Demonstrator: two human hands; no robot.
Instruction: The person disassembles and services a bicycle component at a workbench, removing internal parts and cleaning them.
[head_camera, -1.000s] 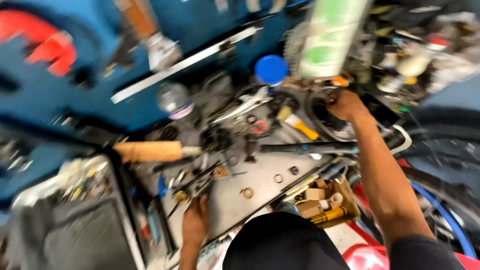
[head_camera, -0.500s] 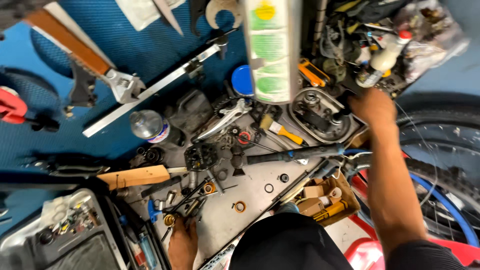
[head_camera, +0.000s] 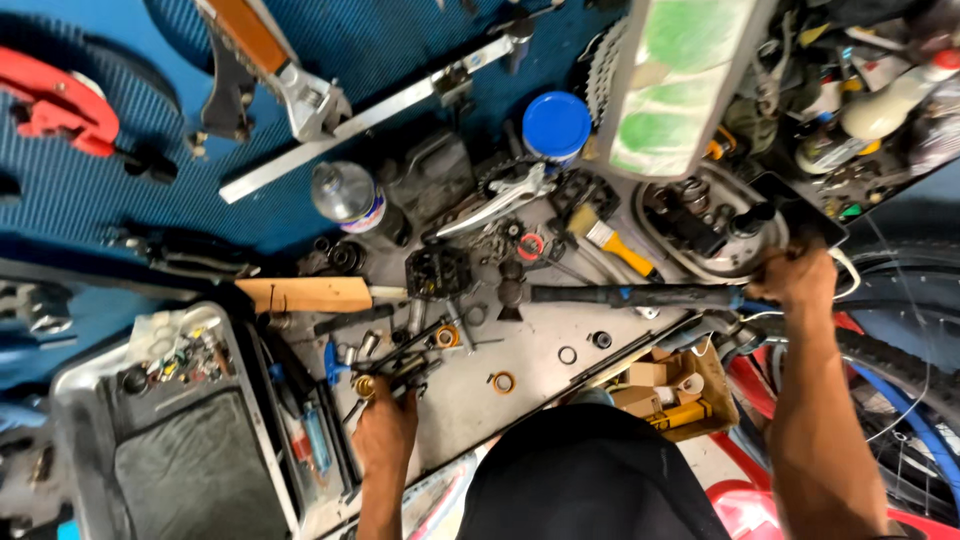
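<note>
My right hand (head_camera: 798, 278) is closed around the right end of a long dark bar (head_camera: 620, 295) that lies across the grey bench top (head_camera: 540, 375). It sits just below a round metal tray (head_camera: 742, 262) of dark parts. My left hand (head_camera: 384, 432) reaches up from the near edge. Its fingers are on the handles of a dark plier-like tool (head_camera: 400, 362) among small rings and a brass washer (head_camera: 503, 381). The dark top of my head (head_camera: 585, 475) hides the near bench edge.
A wooden-handled tool (head_camera: 305, 294), a blue-lidded jar (head_camera: 556, 124), a yellow-handled brush (head_camera: 620, 245) and a clear bottle (head_camera: 345, 195) crowd the bench. A metal tray (head_camera: 75, 400) stands at the left. A cardboard box (head_camera: 715, 385) and a bicycle wheel (head_camera: 900, 360) are at the right.
My right hand has moved from the round tray down to the bar's right end. My left hand shifted slightly along the near edge to the plier-like tool. The view has drawn closer.
</note>
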